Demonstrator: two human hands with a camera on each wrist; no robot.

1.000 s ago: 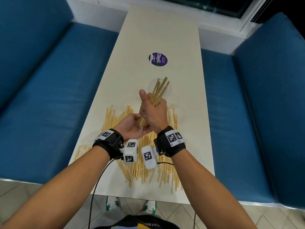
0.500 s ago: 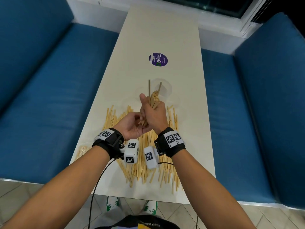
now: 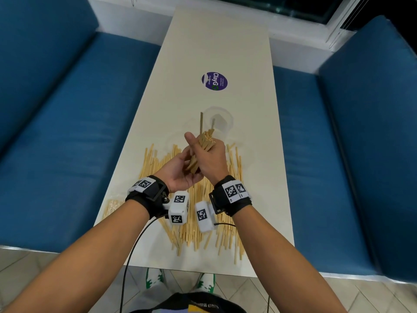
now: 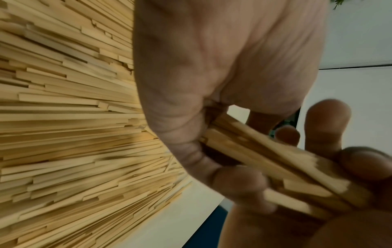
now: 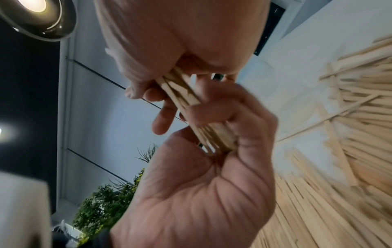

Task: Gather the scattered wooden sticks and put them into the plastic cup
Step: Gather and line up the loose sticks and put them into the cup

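My right hand (image 3: 208, 152) grips a bundle of wooden sticks (image 3: 205, 142) upright above the table, thumb up. One stick (image 3: 201, 123) pokes well above the others. My left hand (image 3: 181, 169) curls round the bundle's lower ends. The clear plastic cup (image 3: 222, 123) stands just beyond the hands, with a stick or two inside. Many loose sticks (image 3: 198, 224) lie on the table under my wrists. In the right wrist view my right hand (image 5: 163, 83) holds the bundle (image 5: 186, 100) above the left hand (image 5: 212, 167). In the left wrist view the bundle (image 4: 275, 167) crosses between both hands.
The long white table (image 3: 216, 41) carries a round purple sticker (image 3: 214, 81) behind the cup. Blue benches run along the left (image 3: 67, 132) and right (image 3: 361, 143). A small heap of sticks (image 3: 111, 207) lies at the table's left edge.
The bundle has swung from leaning right to nearly upright, and its top ends have sunk level into my right fist, leaving one stick poking up. Both hands stay in place.
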